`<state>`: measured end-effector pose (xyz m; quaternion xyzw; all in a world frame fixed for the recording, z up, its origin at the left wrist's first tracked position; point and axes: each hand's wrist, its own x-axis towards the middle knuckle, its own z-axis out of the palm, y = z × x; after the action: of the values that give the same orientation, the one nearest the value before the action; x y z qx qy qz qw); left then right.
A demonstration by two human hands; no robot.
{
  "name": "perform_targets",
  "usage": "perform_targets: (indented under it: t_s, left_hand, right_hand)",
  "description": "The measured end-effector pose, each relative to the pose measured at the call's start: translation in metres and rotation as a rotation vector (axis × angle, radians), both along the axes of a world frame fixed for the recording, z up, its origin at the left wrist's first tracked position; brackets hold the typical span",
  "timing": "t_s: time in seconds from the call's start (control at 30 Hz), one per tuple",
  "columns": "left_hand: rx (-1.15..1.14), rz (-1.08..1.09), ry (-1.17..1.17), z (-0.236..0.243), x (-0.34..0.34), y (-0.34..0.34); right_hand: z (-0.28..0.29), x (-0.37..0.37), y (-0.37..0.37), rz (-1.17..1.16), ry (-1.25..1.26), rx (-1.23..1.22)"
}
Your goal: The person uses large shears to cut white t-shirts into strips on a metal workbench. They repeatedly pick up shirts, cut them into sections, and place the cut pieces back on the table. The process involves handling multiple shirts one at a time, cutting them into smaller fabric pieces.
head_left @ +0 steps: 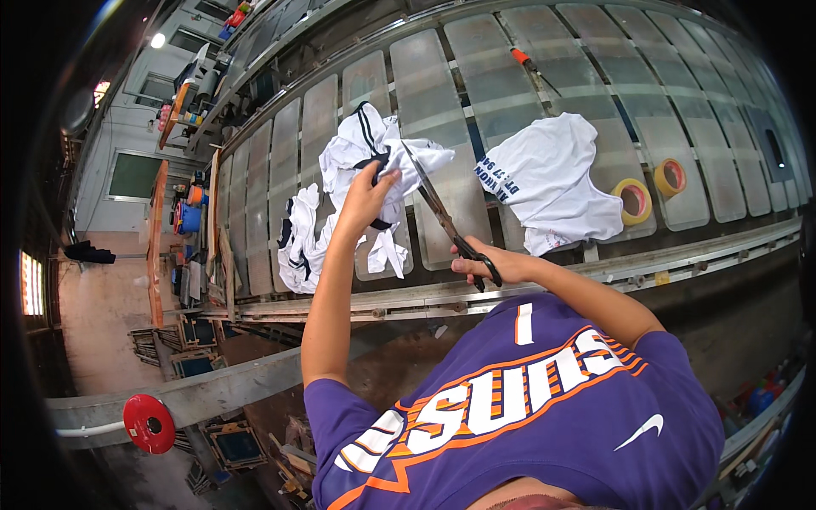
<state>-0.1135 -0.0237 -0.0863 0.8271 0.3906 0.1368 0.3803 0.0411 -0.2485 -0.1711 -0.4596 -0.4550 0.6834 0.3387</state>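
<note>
My left hand (371,194) is closed on a bunched white garment (348,136) with navy trim, its fingers at a dark band of the cloth. My right hand (503,264) grips a large pair of scissors (440,212) by the black handles. Their long blades point up and left, and the tips lie against the cloth just right of my left hand. How far the blades are parted is hard to make out. More crumpled white cloth (299,246) with dark trim lies at the left. To the right, a white shirt piece (552,174) with dark blue lettering is spread out.
Long grey boards (425,76) sit side by side across the metal-framed table. Two rolls of tape (632,201) lie right of the shirt piece. An orange-handled screwdriver-like tool (522,59) rests farther back. A metal rail (714,251) runs along the near edge. A red disc (149,423) is at lower left.
</note>
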Motion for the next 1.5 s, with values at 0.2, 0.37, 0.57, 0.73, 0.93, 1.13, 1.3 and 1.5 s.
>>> perform_targets:
  t_s: [0.2,0.37,0.57,0.73,0.93,1.13,1.3,1.5]
  left_hand:
    - [-0.057,0.008,-0.086,0.006,0.007,-0.011]
    - [-0.312,0.029,-0.090,-0.001,0.013,-0.029]
    - [-0.652,0.259,-0.249,-0.033,0.001,-0.027]
    - [-0.694,0.361,-0.369,-0.062,-0.021,-0.033]
    - [-0.706,0.438,-0.449,-0.074,-0.062,-0.049]
    - [-0.789,0.526,-0.464,-0.096,-0.113,-0.064]
    - [-0.826,0.672,-0.590,-0.129,-0.147,-0.062]
    - [-0.892,0.700,-0.707,-0.142,-0.157,-0.056]
  right_hand:
    - [-0.003,-0.003,-0.001,-0.009,0.004,0.013]
    - [-0.011,-0.004,0.000,-0.092,0.002,0.092]
    - [-0.004,-0.014,0.001,-0.195,0.045,0.003]
    - [-0.009,-0.025,0.007,-0.193,0.024,-0.020]
    - [-0.026,-0.042,0.014,-0.075,-0.013,0.000]
    - [-0.042,-0.068,0.037,0.099,0.069,-0.102]
    - [-0.065,-0.103,0.057,0.143,0.082,-0.130]
    - [-0.076,-0.117,0.072,0.160,-0.072,-0.144]
